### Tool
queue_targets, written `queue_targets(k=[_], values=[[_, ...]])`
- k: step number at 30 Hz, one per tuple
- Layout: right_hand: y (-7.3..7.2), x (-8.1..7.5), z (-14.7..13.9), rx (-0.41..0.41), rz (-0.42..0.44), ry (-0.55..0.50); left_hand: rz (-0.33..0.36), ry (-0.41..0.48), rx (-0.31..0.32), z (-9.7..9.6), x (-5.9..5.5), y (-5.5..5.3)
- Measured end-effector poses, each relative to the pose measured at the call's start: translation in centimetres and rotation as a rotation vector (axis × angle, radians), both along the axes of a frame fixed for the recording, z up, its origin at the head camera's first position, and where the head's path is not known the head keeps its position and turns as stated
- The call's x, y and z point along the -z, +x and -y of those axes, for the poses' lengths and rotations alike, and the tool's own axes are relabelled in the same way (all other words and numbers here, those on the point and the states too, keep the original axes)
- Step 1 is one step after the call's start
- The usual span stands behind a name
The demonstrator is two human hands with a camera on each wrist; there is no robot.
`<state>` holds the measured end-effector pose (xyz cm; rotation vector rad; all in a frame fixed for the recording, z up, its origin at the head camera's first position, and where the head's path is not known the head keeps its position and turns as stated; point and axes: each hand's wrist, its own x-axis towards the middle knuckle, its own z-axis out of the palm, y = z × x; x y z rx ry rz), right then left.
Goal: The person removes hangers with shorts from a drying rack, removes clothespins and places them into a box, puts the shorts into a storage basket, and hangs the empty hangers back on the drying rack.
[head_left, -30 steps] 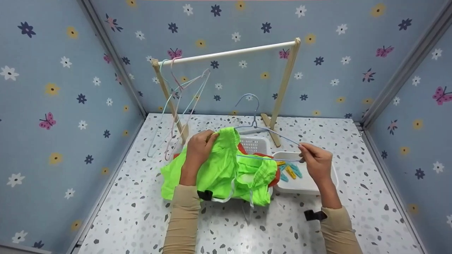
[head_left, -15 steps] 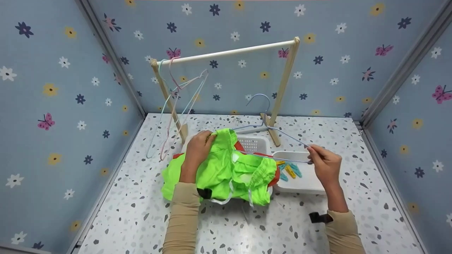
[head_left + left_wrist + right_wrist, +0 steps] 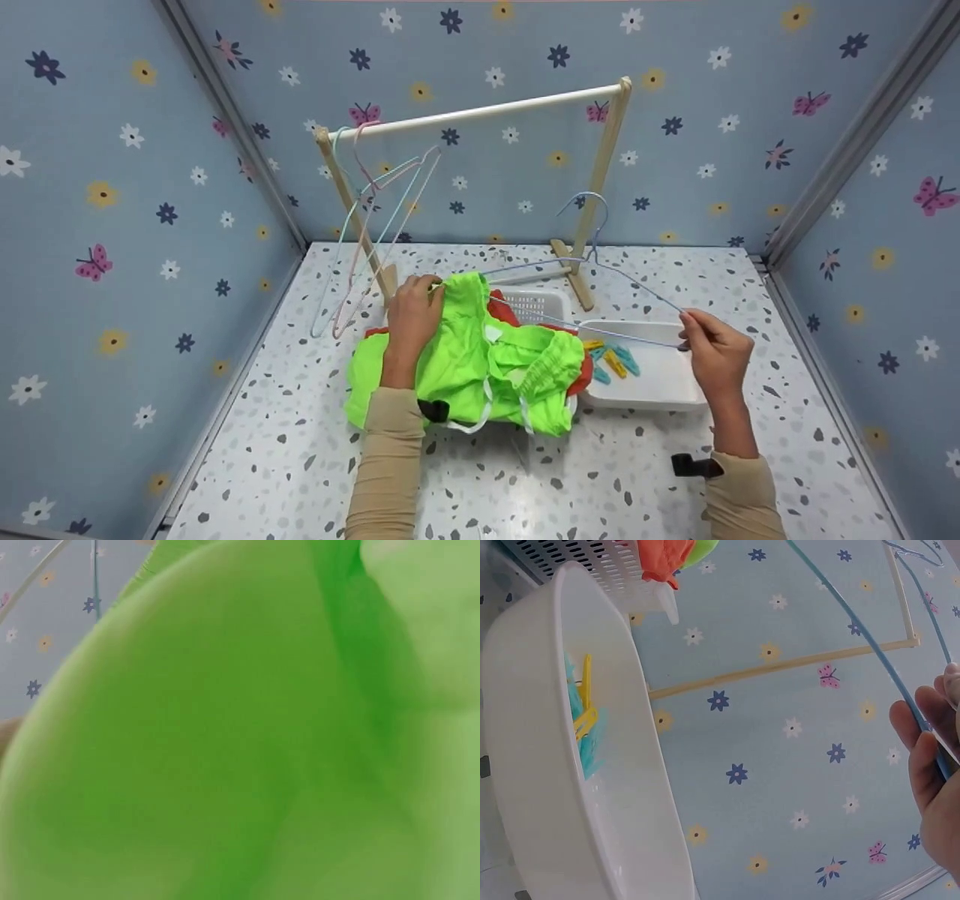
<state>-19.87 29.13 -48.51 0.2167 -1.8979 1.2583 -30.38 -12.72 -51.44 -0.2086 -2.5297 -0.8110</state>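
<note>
Bright green shorts [image 3: 457,352] with an elastic waistband and white drawstrings lie draped over a white basket [image 3: 551,304]. My left hand [image 3: 412,315] pinches the waistband at its left side, lifting that edge. Green cloth fills most of the left wrist view. A blue wire hanger [image 3: 637,281] is held at its right corner by my right hand [image 3: 718,352], between thumb and fingers. Its hook points up, and its left end is out of sight at the shorts' waistband. In the right wrist view the fingers curl round the blue hanger wire [image 3: 877,652].
Red cloth [image 3: 585,375] shows under the shorts. A white tray [image 3: 664,394] at right holds several yellow and teal clothespins [image 3: 615,362]. Behind stands a wooden rack with a white rod [image 3: 487,112]; a pink hanger [image 3: 356,262] and a mint hanger [image 3: 322,292] hang at its left end.
My right hand has moved to the right with the blue hanger, drawing it partly away from the shorts. My left hand stays on the waistband, shifted slightly left.
</note>
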Motion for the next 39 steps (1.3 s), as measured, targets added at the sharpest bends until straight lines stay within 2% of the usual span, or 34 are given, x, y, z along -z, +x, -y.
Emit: queue_targets(k=[4,8,13,16,18,23,27,30,33,35,39], values=[[0.1,-0.1,-0.3,0.026,0.025,-0.017,-0.01,0.001,-0.006,0.2,-0.1,0.2],[0.2,-0.2,-0.6,0.044,0.015,-0.012,0.0,-0.019,-0.008,0.6,-0.2,0.4],[0.3,-0.5,-0.6,0.029,-0.002,0.002,-0.003,0.0,-0.004,0.9,-0.4,0.8],[0.3,-0.6,-0.4,0.014,0.004,0.004,-0.035,0.042,0.005,1.1,-1.0,1.5],[0.4,-0.6,-0.3,0.005,0.009,-0.001,-0.066,0.074,0.016,1.1,-1.8,2.1],[0.7,-0.5,0.0,-0.012,0.0,0.001,-0.162,0.114,0.041,1.1,-5.3,3.8],[1.0,-0.6,0.1,-0.012,-0.019,0.002,-0.235,0.127,0.04,1.3,-8.8,4.6],[1.1,-0.8,0.2,-0.028,-0.043,-0.016,-0.269,0.141,0.021,2.1,-11.6,5.0],[1.2,-1.1,0.6,-0.047,-0.084,-0.029,-0.262,0.167,-0.027,3.7,-14.5,5.3],[1.2,-1.3,0.8,-0.057,-0.119,-0.03,-0.248,0.186,-0.083,5.1,-16.1,5.3],[1.0,-1.8,1.5,-0.059,-0.179,-0.018,-0.193,0.204,-0.212,8.2,-18.6,4.3]])
